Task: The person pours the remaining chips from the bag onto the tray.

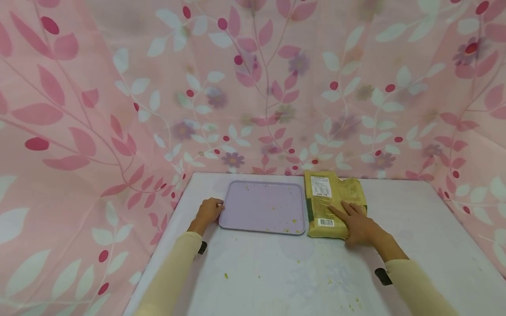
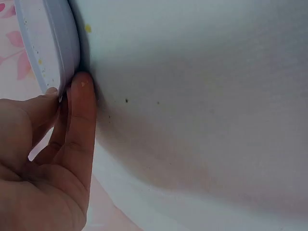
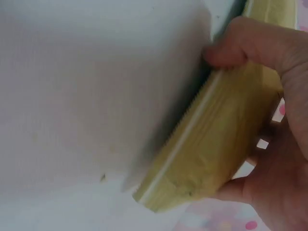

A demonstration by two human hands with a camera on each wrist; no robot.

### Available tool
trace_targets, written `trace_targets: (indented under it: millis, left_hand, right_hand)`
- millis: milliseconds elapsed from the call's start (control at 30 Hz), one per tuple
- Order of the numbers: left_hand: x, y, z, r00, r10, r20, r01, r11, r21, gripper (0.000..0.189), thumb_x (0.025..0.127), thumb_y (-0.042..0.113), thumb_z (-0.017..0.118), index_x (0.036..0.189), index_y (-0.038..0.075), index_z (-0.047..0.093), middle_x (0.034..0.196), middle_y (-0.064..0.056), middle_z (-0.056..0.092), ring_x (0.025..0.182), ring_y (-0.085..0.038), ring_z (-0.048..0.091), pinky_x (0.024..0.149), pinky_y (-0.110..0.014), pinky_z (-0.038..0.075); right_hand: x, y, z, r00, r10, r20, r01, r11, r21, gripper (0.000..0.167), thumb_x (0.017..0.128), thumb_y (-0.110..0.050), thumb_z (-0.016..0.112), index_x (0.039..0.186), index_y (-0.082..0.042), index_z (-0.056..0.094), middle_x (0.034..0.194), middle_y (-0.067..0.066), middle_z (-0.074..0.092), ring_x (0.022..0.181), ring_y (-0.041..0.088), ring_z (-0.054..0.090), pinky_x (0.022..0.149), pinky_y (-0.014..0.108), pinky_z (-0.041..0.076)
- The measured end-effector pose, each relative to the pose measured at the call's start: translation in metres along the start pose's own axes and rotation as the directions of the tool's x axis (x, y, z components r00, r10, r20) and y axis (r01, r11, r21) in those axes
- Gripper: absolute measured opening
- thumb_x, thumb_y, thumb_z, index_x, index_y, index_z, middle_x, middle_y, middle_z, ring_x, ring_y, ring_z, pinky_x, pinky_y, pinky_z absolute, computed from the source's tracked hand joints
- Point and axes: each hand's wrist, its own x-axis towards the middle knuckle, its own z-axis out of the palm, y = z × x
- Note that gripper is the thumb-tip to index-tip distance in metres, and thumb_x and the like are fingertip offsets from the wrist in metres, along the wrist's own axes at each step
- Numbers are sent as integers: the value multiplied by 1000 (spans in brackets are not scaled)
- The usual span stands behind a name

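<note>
A shallow lilac tray (image 1: 262,208), with yellow-green crumbs scattered on it, lies towards the back of the table. At its left edge my left hand (image 1: 209,211) pinches the rim; the left wrist view shows the thumb on top and fingertips at the underside of the tray (image 2: 70,41). Beside the tray's right edge lies a gold food package (image 1: 322,204) with a white printed label and a barcode. My right hand (image 1: 361,226) holds its near right part, fingers spread over the top. In the right wrist view the thumb curls over the edge of the package (image 3: 207,144).
A white-covered table (image 1: 257,281) carries small yellow-green crumbs in front of the tray and package. Pink floral cloth (image 1: 261,87) hangs at the back and on both sides.
</note>
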Motion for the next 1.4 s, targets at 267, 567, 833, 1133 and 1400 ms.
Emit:
trace_targets:
  millis: [267,567,833,1133,1400]
  left_hand:
    - [-2,-2,4,998,-56,12,57,992,-115,33,92,13,66,124,3,67,82,-9,70,54,-13,60,57,-30,49]
    - [1,0,3,997,-73,-1,72,995,-72,24,91,11,66,112,-1,72,104,-16,70,95,-29,65,85,-46,51]
    - [0,1,0,997,-74,19,75,995,-70,24,92,9,66,112,-3,72,110,-19,69,103,-32,64,88,-46,51]
    - [-6,-2,-3,995,-99,30,101,992,-79,26,93,10,65,115,-2,71,105,-17,71,72,-20,68,78,-39,54]
    - [-10,-1,5,992,-114,45,119,986,-118,27,93,9,64,118,-3,69,101,-18,71,47,-13,60,58,-29,52]
  right_hand:
    - [2,-6,16,994,1,-109,-15,991,-130,106,64,5,77,153,-29,31,148,25,31,131,51,29,65,84,33]
    - [0,-2,35,948,-74,-310,16,982,-187,94,68,5,77,149,-25,41,139,22,42,127,46,35,62,74,43]
    - [-15,7,32,794,-151,-589,114,988,-100,96,59,13,66,147,-20,47,140,18,48,119,43,43,73,63,45]
    - [-22,-25,-5,474,204,-857,347,851,395,74,63,22,69,132,-3,60,120,2,64,112,9,55,93,13,38]
    - [-16,-60,-26,690,250,-679,714,-387,583,58,81,31,36,130,3,48,118,14,61,105,23,60,84,33,53]
